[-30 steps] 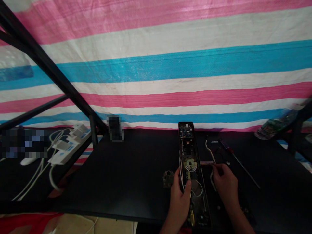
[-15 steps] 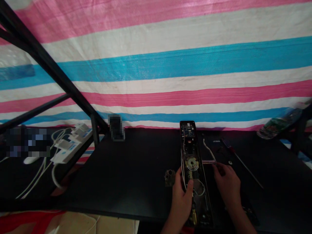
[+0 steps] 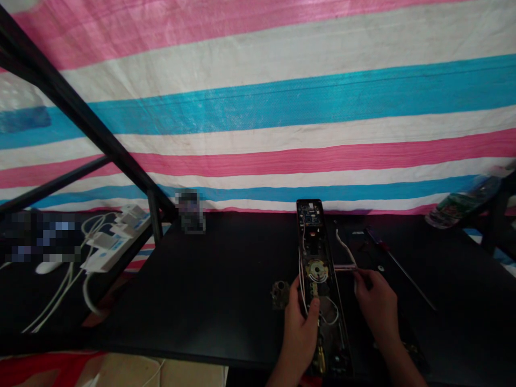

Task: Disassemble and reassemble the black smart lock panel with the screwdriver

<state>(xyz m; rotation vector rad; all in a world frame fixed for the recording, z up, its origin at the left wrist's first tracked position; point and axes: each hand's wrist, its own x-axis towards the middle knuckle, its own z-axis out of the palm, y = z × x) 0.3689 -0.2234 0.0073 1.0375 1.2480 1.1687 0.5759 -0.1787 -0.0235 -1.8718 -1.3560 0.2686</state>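
Observation:
A long, narrow black device casing (image 3: 327, 247) lies lengthwise on the black table, its inside exposed. Circuit boards, a round metal part, thin white wires and a brass-coloured piece show within it. My left hand (image 3: 301, 325) is closed on the casing's left edge, thumb over the inside. From the right, my right hand (image 3: 377, 298) pinches the end of a thin pinkish strip (image 3: 345, 267) whose other end meets the casing's right side. A white cable (image 3: 344, 246) runs up from near those fingertips. Left of the casing sits a small dark metal part (image 3: 280, 294).
A long screwdriver (image 3: 407, 277) and small loose pieces lie to the right. A plastic bottle (image 3: 447, 209) rests at the back right. On the left are a white power strip (image 3: 108, 250) with cables and a dark frame bar (image 3: 80, 115). A striped sheet (image 3: 282, 107) hangs behind.
The view has shifted very slightly. Both hands keep nearly the same places and holds, and the right fingers have turned a little at the strip's end.

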